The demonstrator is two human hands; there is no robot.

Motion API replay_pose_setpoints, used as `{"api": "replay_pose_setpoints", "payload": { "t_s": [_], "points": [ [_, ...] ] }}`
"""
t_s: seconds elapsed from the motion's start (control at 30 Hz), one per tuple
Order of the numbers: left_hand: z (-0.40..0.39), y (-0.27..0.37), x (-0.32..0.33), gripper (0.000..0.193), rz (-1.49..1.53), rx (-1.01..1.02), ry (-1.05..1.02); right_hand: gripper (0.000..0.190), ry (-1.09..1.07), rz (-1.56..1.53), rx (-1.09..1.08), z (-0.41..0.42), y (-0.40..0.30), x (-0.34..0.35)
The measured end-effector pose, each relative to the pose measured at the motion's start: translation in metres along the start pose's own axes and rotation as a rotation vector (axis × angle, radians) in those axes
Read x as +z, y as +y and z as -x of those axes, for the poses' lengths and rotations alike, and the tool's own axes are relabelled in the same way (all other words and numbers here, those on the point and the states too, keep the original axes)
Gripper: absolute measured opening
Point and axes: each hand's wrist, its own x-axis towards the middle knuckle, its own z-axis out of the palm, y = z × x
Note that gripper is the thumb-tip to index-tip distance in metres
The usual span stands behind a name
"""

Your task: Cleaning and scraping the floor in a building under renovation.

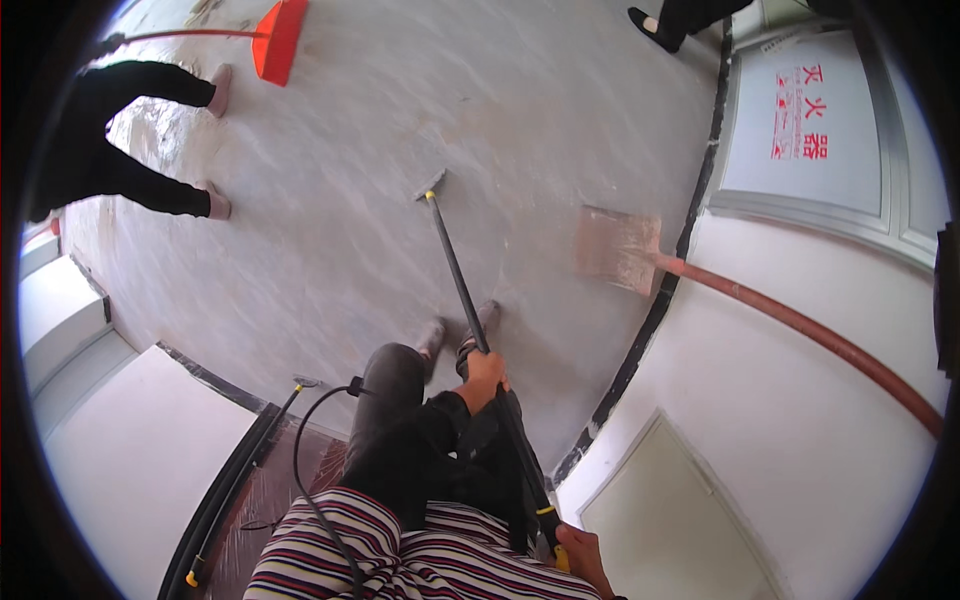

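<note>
A long black pole with yellow fittings, a floor scraper, slants down in front of me, its flat blade at or near the grey floor. My left hand is wrapped round the pole at about its middle. Lower right, my right hand holds the pole's top end beside its yellow part. To the right, a shovel with a dusty square blade rests near the wall, its reddish handle reaching to the right rim. My feet stand on either side of the pole's line, partly hidden by it.
Another person in dark trousers stands at left beside a red dustpan or scoop on a long handle. A second person's shoe shows top right. A fire extinguisher cabinet is in the right wall. A similar scraper lies lower left.
</note>
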Motion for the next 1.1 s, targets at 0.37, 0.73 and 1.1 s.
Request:
{"api": "replay_pose_setpoints", "payload": {
  "t_s": [0.37, 0.73, 1.1],
  "points": [
    [-0.064, 0.001, -0.150, 0.027, 1.169, -0.420, 0.125, 0.023, -0.101, -0.172, 0.113, -0.015, -0.110, 0.066],
    [-0.031, -0.009, -0.158, 0.012, 1.329, -0.549, 0.117, 0.019, -0.023, -0.367, 0.252, 0.053, -0.155, 0.122],
    [-0.015, -0.013, -0.203, 0.016, 1.447, -0.441, -0.065, 0.031, 0.042, -0.003, 0.185, 0.065, -0.149, 0.142]
  ]
}}
